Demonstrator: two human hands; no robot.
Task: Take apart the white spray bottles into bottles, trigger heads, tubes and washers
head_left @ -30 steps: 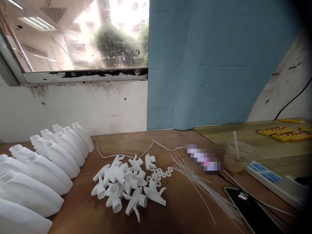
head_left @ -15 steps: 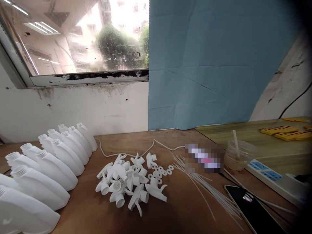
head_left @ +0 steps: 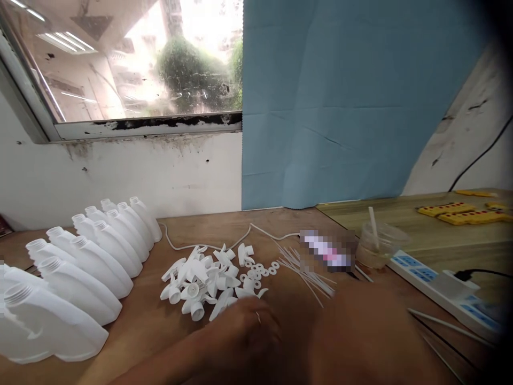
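A heap of white spray trigger heads [head_left: 204,280] lies on the brown table [head_left: 152,326], with small white washers [head_left: 258,269] beside it. My left hand [head_left: 244,334], a ring on one finger, comes in from the bottom left. Its fingers bend down onto the near edge of the heap, and motion blur hides any grip. My right hand and forearm [head_left: 360,331] are a large brown smear at the bottom right, with no fingers to make out. White plastic bottles [head_left: 92,256] lie in rows at the left. Thin white dip tubes [head_left: 308,272] lie to the right of the heap.
A clear cup with a stick [head_left: 379,243] and a white and blue power strip [head_left: 436,283] sit at the right. Yellow pieces [head_left: 460,214] lie on the far lighter table. A white cord [head_left: 208,243] runs behind the heap. Behind are a window and a blue cloth [head_left: 340,101].
Both my hands have come into view from below. The left has reached the near edge of the heap, and the right arm now covers the black phone. The view shifted slightly.
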